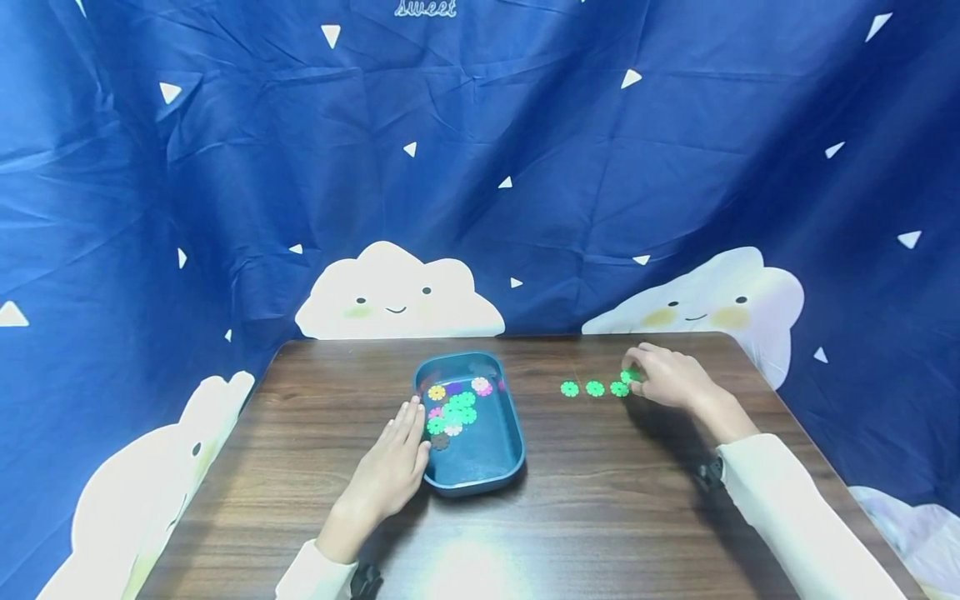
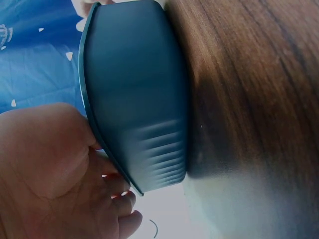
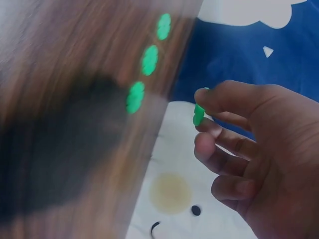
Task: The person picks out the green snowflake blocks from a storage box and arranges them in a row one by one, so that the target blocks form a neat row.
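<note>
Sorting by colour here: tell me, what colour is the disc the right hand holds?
Green disc, clearest in the right wrist view.

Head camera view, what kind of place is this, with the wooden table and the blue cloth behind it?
Probably a makeshift indoor play or recording corner: a dark wooden table ringed by a hung navy cloth backdrop with smiling white clouds, a blue plastic tray of coloured flower-shaped discs on top.

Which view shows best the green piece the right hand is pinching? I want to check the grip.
The right wrist view: the green piece sits edge-on between the fingertips of the right hand, lifted off the table. The head view shows only a green speck by the knuckles. The left wrist view shows just the blue tray, not the piece.
</note>
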{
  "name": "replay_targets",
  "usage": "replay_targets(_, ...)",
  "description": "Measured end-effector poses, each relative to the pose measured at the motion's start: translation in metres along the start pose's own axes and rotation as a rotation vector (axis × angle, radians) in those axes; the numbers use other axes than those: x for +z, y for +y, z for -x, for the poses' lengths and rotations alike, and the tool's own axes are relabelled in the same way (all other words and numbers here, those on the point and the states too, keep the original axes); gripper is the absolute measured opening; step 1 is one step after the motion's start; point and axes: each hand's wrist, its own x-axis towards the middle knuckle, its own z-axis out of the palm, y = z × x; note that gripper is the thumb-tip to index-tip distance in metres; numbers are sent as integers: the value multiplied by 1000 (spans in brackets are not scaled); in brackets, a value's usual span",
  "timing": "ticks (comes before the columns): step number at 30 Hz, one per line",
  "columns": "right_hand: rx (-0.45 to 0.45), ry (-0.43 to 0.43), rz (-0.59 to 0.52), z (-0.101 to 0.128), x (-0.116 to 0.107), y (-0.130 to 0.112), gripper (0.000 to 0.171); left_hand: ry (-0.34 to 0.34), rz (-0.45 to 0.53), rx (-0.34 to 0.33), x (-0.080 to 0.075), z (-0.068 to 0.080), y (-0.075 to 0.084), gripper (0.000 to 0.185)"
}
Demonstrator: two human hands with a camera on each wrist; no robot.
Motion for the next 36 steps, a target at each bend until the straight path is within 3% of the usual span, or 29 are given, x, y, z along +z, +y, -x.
replay_targets(20, 94, -54, -38, 2, 32, 38, 27, 32, 17, 25, 1, 0, -1, 57)
replay_targets(36, 127, -70, -61, -1, 57, 50, 28, -3, 5, -3, 2, -1, -1, 58)
